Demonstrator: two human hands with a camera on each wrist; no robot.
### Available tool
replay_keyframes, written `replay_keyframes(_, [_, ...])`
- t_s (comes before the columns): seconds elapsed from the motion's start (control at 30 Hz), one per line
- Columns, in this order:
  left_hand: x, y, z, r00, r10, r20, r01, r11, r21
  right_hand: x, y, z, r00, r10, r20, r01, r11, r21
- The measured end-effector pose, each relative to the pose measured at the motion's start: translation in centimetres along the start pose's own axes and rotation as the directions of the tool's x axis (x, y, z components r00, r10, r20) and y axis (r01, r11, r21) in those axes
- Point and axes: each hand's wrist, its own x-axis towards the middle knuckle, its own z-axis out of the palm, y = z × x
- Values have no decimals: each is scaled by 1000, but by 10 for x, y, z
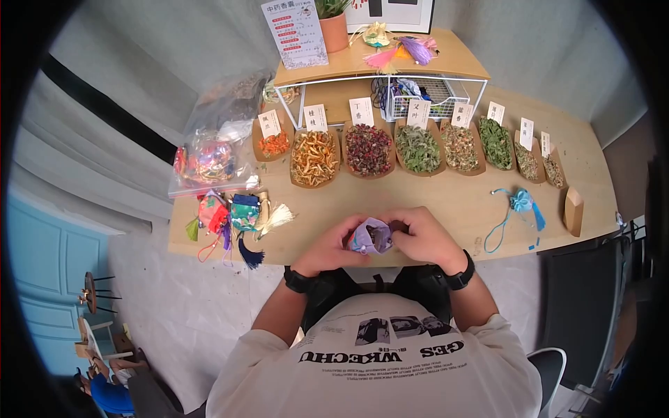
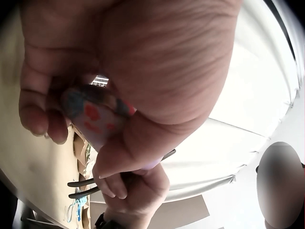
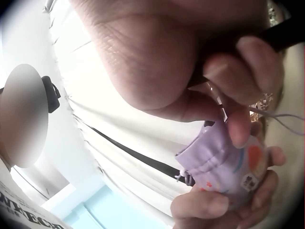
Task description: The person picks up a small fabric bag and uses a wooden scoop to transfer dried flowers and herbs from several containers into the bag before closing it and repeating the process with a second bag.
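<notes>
A small purple pouch [image 1: 362, 240] with its mouth open is held near the table's front edge. Its side shows red and blue patterns in the left wrist view [image 2: 95, 119]. My left hand [image 1: 333, 245] grips the pouch round its body. My right hand [image 1: 431, 240] is at the pouch's rim, a finger touching the purple cloth [image 3: 212, 150]. Curled fingers of that same hand also hold a slim black two-pronged tool [image 2: 82, 193], which looks like tweezers. What lies inside the pouch is too small to tell.
Labelled paper trays of dried herbs [image 1: 316, 159] stand in a row behind the hands. Finished pouches with tassels [image 1: 245, 212] lie at left beside a plastic bag [image 1: 209, 157]. At right are a blue pouch [image 1: 520, 200] and a folded paper tray [image 1: 573, 212]. Behind stands a wooden shelf [image 1: 453, 59].
</notes>
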Motion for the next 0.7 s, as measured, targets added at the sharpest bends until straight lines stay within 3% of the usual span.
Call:
replay_keyframes(0.1, [-1,-2,-3,997,-37,-60,34,998,-50,-3,-5,-6,993,120,2,-120,992,-44])
replay_keyframes(0.17, [-3,-2,-1,983,-108,-147,66,962,-265,-4,-7,-7,996,86,-17,-87,992,-92])
replay_keyframes(0.27, [0,-15,-5,991,-51,-121,-3,912,-410,-5,-10,-6,995,94,-36,-98,987,-130])
replay_keyframes(0.33, [2,-17,-5,993,-22,-117,-29,910,-413,-5,-10,-3,990,137,-40,-141,983,-119])
replay_keyframes(0.4, [6,-18,-2,993,8,-115,-56,908,-414,-6,-8,4,996,46,-77,-53,994,-97])
replay_keyframes(0.53, [11,-11,12,966,22,-258,-163,826,-540,-7,-17,17,997,58,-46,-61,996,-72])
replay_keyframes(0.6, [12,-11,15,955,18,-297,-187,812,-554,-4,-13,29,991,-51,-120,48,998,-28])
replay_keyframes(0.7, [12,-21,10,955,59,-292,-202,849,-489,-3,-20,31,996,30,-80,-32,999,-16])
